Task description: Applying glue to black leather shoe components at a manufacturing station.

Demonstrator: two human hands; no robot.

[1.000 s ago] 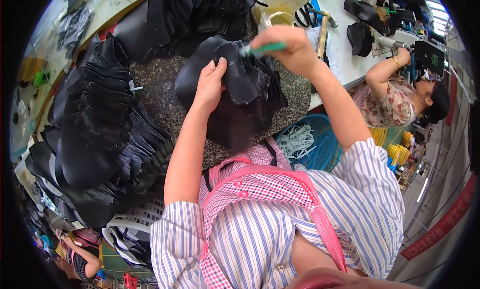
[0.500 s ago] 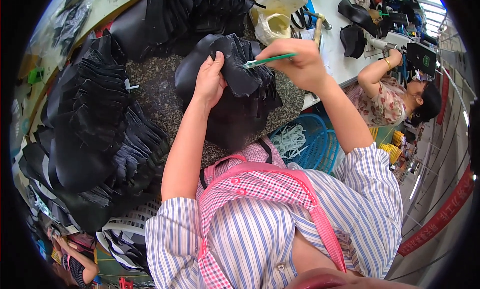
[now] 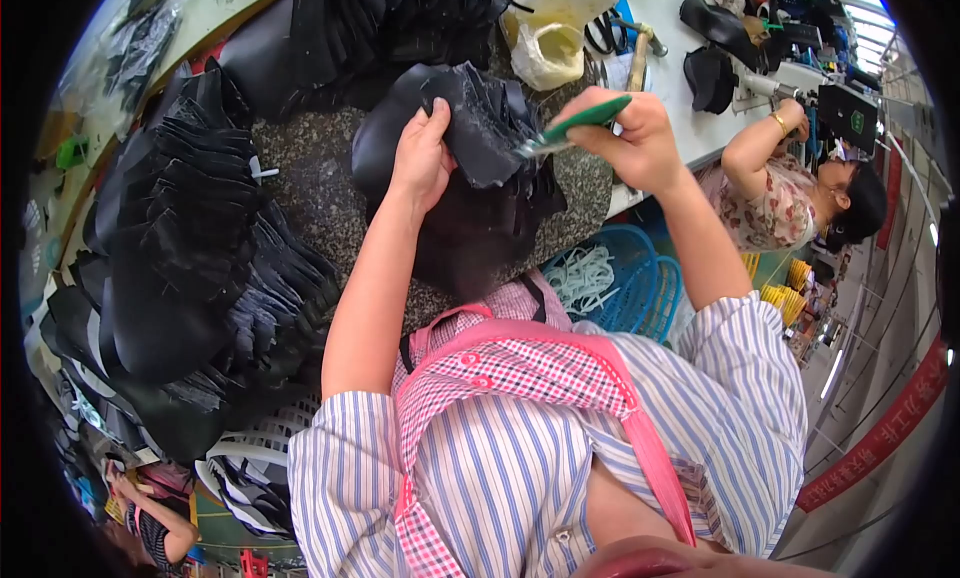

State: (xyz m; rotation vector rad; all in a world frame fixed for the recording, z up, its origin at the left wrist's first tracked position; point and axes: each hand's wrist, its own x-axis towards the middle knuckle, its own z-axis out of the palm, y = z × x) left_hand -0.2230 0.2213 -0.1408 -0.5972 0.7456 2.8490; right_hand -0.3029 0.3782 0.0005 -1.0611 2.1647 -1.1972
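Observation:
My left hand point(image 3: 423, 161) pinches the edge of a black leather piece point(image 3: 468, 128), thumb on top, fingers underneath. That piece lies uppermost on a fanned stack of similar black leather pieces point(image 3: 470, 240) on a speckled stone slab point(image 3: 305, 193). In my right hand point(image 3: 640, 145) is a flat brush with a green handle point(image 3: 590, 116), gripped between thumb and fingers. Its pale bristles are at the right edge of the top piece; whether they touch it I cannot tell. The leather looks rough and whitish along that side.
More black leather stacks point(image 3: 180, 228) curve around the left and back. A plastic-lined pot point(image 3: 548, 60) with yellowish residue stands behind my right hand, near a hammer point(image 3: 638, 63). A blue basket point(image 3: 640, 263) holds pale strips at the right. A co-worker point(image 3: 775, 193) sits beyond it.
The brush has moved right across the top piece to its edge, and its handle has turned to show its broad side. My left hand has barely moved.

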